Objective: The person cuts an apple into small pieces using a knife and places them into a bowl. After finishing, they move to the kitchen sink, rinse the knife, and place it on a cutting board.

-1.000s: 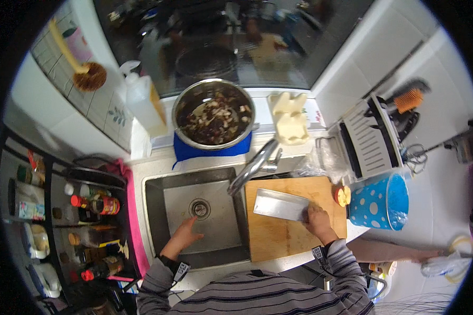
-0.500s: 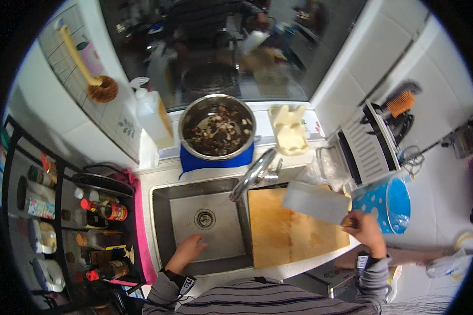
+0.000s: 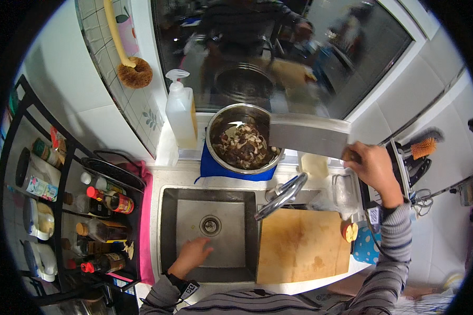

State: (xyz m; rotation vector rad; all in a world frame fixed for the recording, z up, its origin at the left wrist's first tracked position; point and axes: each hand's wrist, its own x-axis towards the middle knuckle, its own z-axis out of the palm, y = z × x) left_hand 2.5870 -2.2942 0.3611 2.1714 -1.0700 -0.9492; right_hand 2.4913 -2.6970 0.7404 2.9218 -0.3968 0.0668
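My right hand (image 3: 376, 168) is closed round the handle of a cleaver (image 3: 309, 135). The broad blade is raised at the back, pointing left, and its tip overlaps the right rim of a steel pot (image 3: 212, 148). Whether the blade touches the pot I cannot tell. Dark and pale chopped pieces (image 3: 247, 146) lie in liquid inside the pot, which stands on a folded blue cloth (image 3: 210, 167). My left hand (image 3: 192, 255) hangs over the near part of the steel sink (image 3: 231, 262), fingers apart, holding nothing. To the sink's right lies a wooden cutting board (image 3: 302, 249).
A chrome faucet (image 3: 285, 195) juts between sink and board. Behind it sits a cream holder (image 3: 314, 165); a pump bottle (image 3: 181, 113) stands left of the pot. A black rack (image 3: 63, 210) of bottles is at left, a knife rack (image 3: 399, 163) and blue dotted bin (image 3: 365, 247) at right.
My right hand has lifted the cleaver from over the cutting board up to the back, beside the pot. The left hand stays over the sink. The whole view has shifted.
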